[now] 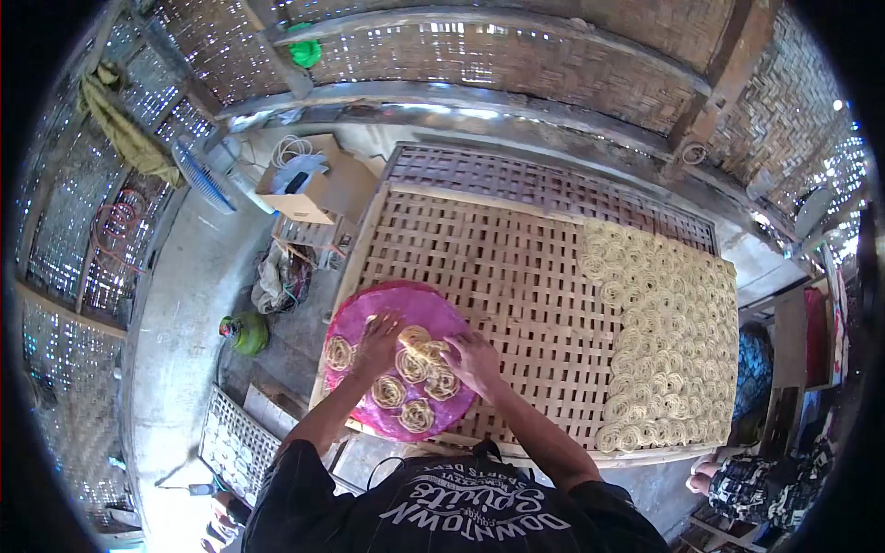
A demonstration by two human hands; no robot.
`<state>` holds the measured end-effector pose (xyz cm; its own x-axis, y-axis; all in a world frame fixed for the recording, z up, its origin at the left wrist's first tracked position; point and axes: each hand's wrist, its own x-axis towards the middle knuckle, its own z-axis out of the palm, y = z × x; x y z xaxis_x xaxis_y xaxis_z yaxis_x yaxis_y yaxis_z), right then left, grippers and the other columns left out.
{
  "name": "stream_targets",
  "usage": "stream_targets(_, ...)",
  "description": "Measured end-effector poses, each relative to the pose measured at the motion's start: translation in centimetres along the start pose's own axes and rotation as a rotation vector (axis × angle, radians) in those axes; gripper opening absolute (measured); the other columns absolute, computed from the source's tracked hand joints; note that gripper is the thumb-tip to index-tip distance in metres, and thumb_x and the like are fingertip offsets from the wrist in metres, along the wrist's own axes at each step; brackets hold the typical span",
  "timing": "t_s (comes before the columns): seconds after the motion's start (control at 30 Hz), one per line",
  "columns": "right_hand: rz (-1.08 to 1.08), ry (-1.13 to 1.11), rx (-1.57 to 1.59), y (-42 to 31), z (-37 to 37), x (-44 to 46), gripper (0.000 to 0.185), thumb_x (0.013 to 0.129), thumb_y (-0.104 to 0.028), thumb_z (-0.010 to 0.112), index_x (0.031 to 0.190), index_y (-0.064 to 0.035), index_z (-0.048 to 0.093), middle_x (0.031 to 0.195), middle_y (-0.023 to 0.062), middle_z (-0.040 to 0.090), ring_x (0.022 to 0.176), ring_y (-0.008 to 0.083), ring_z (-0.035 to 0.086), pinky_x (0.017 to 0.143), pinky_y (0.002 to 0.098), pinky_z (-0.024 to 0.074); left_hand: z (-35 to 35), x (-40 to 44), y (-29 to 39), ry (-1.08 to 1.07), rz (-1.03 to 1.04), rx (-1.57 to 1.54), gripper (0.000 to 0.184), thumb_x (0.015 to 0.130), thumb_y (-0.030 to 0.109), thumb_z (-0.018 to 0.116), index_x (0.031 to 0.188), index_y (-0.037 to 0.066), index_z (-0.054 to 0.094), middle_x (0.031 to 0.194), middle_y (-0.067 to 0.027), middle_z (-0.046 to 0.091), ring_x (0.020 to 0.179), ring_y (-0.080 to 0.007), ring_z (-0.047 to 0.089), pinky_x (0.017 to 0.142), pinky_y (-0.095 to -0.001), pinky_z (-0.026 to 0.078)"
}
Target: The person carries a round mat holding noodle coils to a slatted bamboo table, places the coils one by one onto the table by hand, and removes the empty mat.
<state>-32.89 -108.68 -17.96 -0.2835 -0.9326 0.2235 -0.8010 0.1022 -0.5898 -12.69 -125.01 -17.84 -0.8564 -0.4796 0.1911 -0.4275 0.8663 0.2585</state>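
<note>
A round pink tray (355,309) with a red rim rests on the near left part of a woven bamboo rack (525,304). Several coiled noodle nests (388,392) lie on it. My left hand (378,343) is over the tray, its fingers stretched out beside the middle nests and holding nothing that I can see. At the right side of the tray, my right hand (474,361) has its fingers curled at the edge of a noodle nest (422,346); its fingertips are partly hidden.
Rows of noodle nests (668,341) cover the rack's right side. Beyond the rack's left corner stand a cardboard box (341,180) and a blue fan (201,177). A green gas cylinder (245,334) is on the floor. Another person's legs (756,488) show at lower right.
</note>
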Motion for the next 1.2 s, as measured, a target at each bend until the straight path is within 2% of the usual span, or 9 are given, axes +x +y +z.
stream_targets(0.13,0.04,-0.101,-0.248,-2.9,1.6,1.6,0.046,0.08,-0.034,0.073,0.12,-0.0127,0.063,0.118,0.0102,0.061,0.11,0.0294,0.058,0.089,0.0461,0.0493,-0.2,0.2,0.3,-0.134,0.021,-0.084,0.067,0.075,0.005,0.064,0.14,0.01,0.046,0.138,-0.0136,0.051,0.13,-0.0344,0.045,0.111,-0.0492,0.032)
stream_targets(0.23,0.165,-0.133,-0.281,-3.6,2.2,1.7,0.039,0.082,-0.032,0.073,0.114,-0.0116,0.065,0.113,0.0102,0.064,0.108,0.028,0.059,0.088,0.0481,0.0492,-1.1,0.9,1.4,-0.227,-0.032,-0.119,0.066,0.076,0.005,0.064,0.14,0.013,0.046,0.135,-0.0133,0.051,0.129,-0.0341,0.045,0.112,-0.0496,0.03)
stream_targets(0.4,0.5,-0.366,0.134,-2.1,1.8,3.0,0.024,0.077,-0.022,0.073,0.094,-0.0077,0.064,0.092,0.0103,0.068,0.082,0.0212,0.065,0.073,0.0307,0.0516,-2.7,2.0,1.8,-0.345,-0.001,-0.11,0.063,0.079,0.008,0.065,0.139,0.016,0.049,0.136,-0.0097,0.051,0.135,-0.0325,0.039,0.115,-0.0485,0.027)
stream_targets(0.57,0.442,-0.183,0.641,-2.7,-2.9,4.1,0.026,0.08,-0.012,0.072,0.097,-0.0011,0.056,0.087,0.0093,0.063,0.081,0.0138,0.06,0.071,0.0289,0.0496,-1.5,4.5,2.1,-0.255,0.126,-0.437,0.051,0.079,0.014,0.07,0.13,0.014,0.059,0.134,-0.0087,0.054,0.138,-0.03,0.036,0.117,-0.0437,0.027)
stream_targets(0.6,0.414,-0.141,0.631,-1.2,-2.6,4.2,0.025,0.081,-0.011,0.071,0.098,-0.0008,0.056,0.087,0.0085,0.063,0.081,0.0133,0.059,0.071,0.0282,0.0492,-0.3,5.1,2.2,-0.244,0.046,-0.563,0.047,0.077,0.018,0.076,0.122,0.01,0.063,0.125,-0.0107,0.06,0.13,-0.028,0.048,0.112,-0.0407,0.036)
stream_targets(0.7,0.334,-0.01,0.745,-0.2,-4.9,4.5,0.018,0.085,-0.006,0.065,0.099,-0.0014,0.056,0.086,0.0038,0.06,0.077,0.0106,0.055,0.068,0.0249,0.047,1.9,8.3,2.6,-0.301,-0.028,-1.035,0.042,0.076,0.012,0.078,0.115,0.006,0.064,0.114,-0.0106,0.065,0.114,-0.0242,0.06,0.102,-0.0374,0.046)
stream_targets(0.73,0.271,0.07,0.719,0.6,-5.3,4.5,0.017,0.086,-0.006,0.064,0.1,-0.0016,0.056,0.086,0.0031,0.059,0.076,0.0101,0.055,0.067,0.0252,0.047,2.1,9.1,3.3,-0.298,-0.096,-1.202,0.039,0.076,0.006,0.078,0.112,0.004,0.064,0.107,-0.0069,0.066,0.103,-0.0169,0.064,0.092,-0.0311,0.051)
stream_targets(0.87,0.318,0.228,0.721,1.1,-8.5,3.5,0.015,0.087,-0.004,0.058,0.102,-0.0003,0.054,0.083,0.003,0.057,0.071,0.0084,0.05,0.061,0.025,0.0438,2.9,11.6,5.3,-0.362,-0.095,-1.457,0.041,0.078,-0.001,0.074,0.117,0.001,0.062,0.099,-0.0057,0.066,0.091,-0.0119,0.063,0.082,-0.0278,0.053)
stream_targets(1.2,0.632,0.464,1.117,5.6,-11.7,-0.2,0.029,0.086,-0.012,0.059,0.113,-0.0031,0.052,0.09,0.0055,0.057,0.076,0.0147,0.059,0.066,0.0313,0.0535,2.9,15.4,11.5,-0.384,-0.096,-1.301,0.046,0.075,-0.006,0.069,0.12,-0.001,0.06,0.088,-0.0033,0.064,0.08,-0.01,0.061,0.074,-0.0244,0.052)
